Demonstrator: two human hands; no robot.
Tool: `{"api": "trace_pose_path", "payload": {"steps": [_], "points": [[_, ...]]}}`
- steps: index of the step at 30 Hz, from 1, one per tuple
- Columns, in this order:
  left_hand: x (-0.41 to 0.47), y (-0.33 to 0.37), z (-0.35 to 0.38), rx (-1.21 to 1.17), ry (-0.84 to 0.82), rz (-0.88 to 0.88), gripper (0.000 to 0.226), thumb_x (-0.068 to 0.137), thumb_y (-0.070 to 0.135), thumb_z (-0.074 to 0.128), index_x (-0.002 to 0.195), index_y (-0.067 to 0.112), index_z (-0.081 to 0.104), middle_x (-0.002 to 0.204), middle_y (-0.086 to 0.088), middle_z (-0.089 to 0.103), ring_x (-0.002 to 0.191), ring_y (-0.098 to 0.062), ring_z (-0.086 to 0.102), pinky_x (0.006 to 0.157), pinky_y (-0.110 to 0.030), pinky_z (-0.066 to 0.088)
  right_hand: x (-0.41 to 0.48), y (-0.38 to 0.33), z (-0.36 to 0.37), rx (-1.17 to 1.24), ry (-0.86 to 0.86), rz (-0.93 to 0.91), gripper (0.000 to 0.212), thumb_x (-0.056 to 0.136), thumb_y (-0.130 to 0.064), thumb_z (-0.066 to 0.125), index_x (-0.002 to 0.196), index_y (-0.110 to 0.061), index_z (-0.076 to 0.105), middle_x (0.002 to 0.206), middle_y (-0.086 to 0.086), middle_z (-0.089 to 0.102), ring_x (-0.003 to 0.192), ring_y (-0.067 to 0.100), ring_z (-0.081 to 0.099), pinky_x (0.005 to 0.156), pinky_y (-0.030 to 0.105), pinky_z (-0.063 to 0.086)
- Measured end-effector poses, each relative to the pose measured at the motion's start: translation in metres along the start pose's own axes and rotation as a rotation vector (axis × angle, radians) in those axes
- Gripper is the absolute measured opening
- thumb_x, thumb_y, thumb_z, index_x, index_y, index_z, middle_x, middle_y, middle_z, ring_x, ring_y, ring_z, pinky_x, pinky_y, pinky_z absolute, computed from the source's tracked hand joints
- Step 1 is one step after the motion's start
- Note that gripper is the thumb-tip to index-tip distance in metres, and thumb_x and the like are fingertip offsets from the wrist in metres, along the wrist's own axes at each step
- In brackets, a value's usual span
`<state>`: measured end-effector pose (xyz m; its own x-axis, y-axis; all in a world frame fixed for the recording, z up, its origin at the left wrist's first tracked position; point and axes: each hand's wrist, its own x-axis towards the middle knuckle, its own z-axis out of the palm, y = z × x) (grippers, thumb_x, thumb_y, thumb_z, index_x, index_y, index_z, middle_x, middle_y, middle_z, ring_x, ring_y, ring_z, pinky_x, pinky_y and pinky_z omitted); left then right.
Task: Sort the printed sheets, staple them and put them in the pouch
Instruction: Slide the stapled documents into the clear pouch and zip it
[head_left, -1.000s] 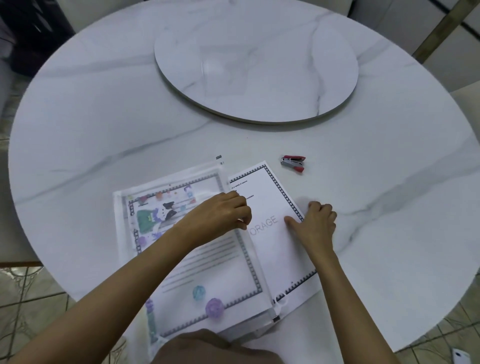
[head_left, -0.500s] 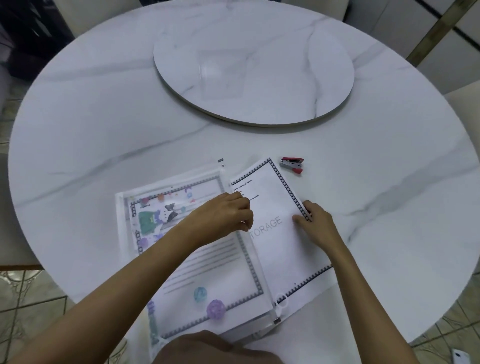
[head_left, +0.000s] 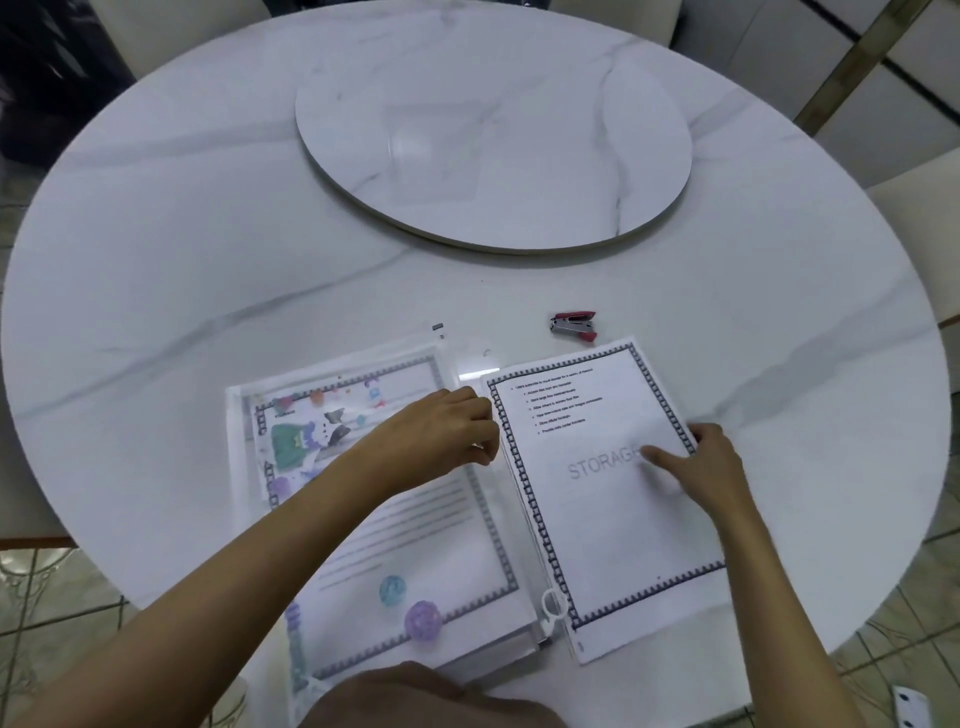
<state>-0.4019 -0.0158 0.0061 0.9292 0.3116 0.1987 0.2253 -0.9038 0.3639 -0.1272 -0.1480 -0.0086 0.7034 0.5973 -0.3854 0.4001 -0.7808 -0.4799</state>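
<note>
The left hand (head_left: 447, 431), just left of centre, and the right hand (head_left: 701, 462), right of centre, are bare, as are both wrists. The left forearm (head_left: 234, 566) shows uncovered down to the lower left corner, the right forearm (head_left: 779, 597) down to the lower right edge. The right fingers (head_left: 711, 434) are blurred. A smooth rounded shape (head_left: 415, 699) at bottom centre may be clothing or a knee; I cannot tell.
</note>
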Motion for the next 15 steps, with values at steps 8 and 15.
{"api": "trace_pose_path", "payload": {"steps": [8,15], "points": [[-0.002,0.003,0.006,0.007,-0.033,-0.012,0.015,0.069,0.015,0.078,0.072,0.020,0.064,0.072,0.006,0.061,0.071,-0.015,0.056,0.058,-0.023,0.048,0.001,-0.015,0.021,-0.223,0.083,0.208,0.103,0.060,-0.046,0.082,0.126,0.012,0.029,0.135,0.031,0.033,0.126,0.040,0.034,0.102,0.041,0.030],[-0.002,0.002,0.008,-0.004,-0.051,-0.007,0.015,0.069,0.012,0.077,0.073,0.019,0.065,0.072,0.005,0.062,0.071,-0.017,0.058,0.057,-0.026,0.049,0.013,-0.006,0.011,-0.165,0.076,0.256,0.094,0.058,-0.046,0.083,0.124,0.003,0.038,0.131,0.022,0.042,0.125,0.038,0.038,0.101,0.044,0.032]]}}
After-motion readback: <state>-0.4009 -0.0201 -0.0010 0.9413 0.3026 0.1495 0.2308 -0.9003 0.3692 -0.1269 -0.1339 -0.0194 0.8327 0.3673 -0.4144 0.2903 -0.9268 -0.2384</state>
